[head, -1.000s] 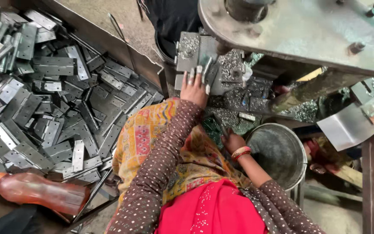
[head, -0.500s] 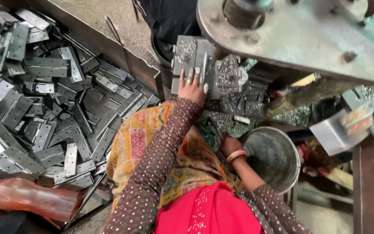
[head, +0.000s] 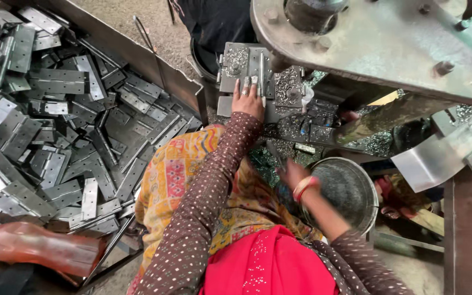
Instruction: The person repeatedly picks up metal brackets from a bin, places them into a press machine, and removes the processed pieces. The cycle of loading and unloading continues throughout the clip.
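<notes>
Hinges (head: 55, 125): dull grey steel, some with paler silvery faces, heaped in the bin at the left edge.
Bottle (head: 34, 248): reddish-brown, with an orange cap, at the bottom left corner.
Sleeves (head: 208, 191): dark brown with small pale dots.
Scarf (head: 176, 180): yellow-orange with red, pink and green printed patches.
Skirt (head: 269, 265): bright red-pink, with a line of tiny white specks.
Bangle (head: 305, 186): red and pale, blurred, possibly two bands.
Bucket (head: 350, 191): grey metal, dark speckled inside.
Press plate (head: 378, 38): pale grey-green, rust-flecked.
Die block (head: 247, 68): grey, dusted with glittering silver chips.
Floor (head: 132, 11): brownish-grey.
</notes>
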